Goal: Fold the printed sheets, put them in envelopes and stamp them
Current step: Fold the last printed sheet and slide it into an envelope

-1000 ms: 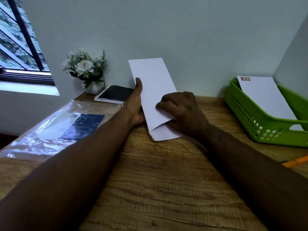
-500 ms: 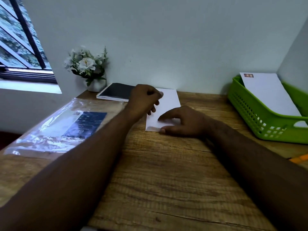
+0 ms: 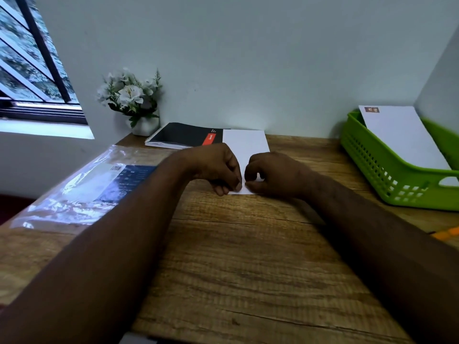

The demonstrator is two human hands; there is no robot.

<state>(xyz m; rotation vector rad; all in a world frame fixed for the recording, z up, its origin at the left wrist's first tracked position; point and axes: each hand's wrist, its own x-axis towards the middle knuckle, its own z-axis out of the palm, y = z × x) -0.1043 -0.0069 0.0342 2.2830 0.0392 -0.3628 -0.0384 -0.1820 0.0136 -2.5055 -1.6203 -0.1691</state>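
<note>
A white envelope (image 3: 246,145) lies flat on the wooden desk (image 3: 248,256), its far end near the wall. My left hand (image 3: 218,167) and my right hand (image 3: 275,175) rest side by side on its near end, fingers curled down and pressing or pinching that edge. The near edge of the envelope is mostly hidden under my fingers. A stamped white envelope (image 3: 402,135) leans in the green basket (image 3: 387,175) at the right.
A black spiral notebook (image 3: 183,135) lies by the wall, beside a small white pot of flowers (image 3: 131,100). A clear plastic bag with printed sheets (image 3: 84,187) covers the desk's left side. An orange object (image 3: 447,233) shows at the right edge.
The envelope, held upright a second ago, was laid flat on the desk. Both hands have come together at its near end, fingers curled on the edge.
</note>
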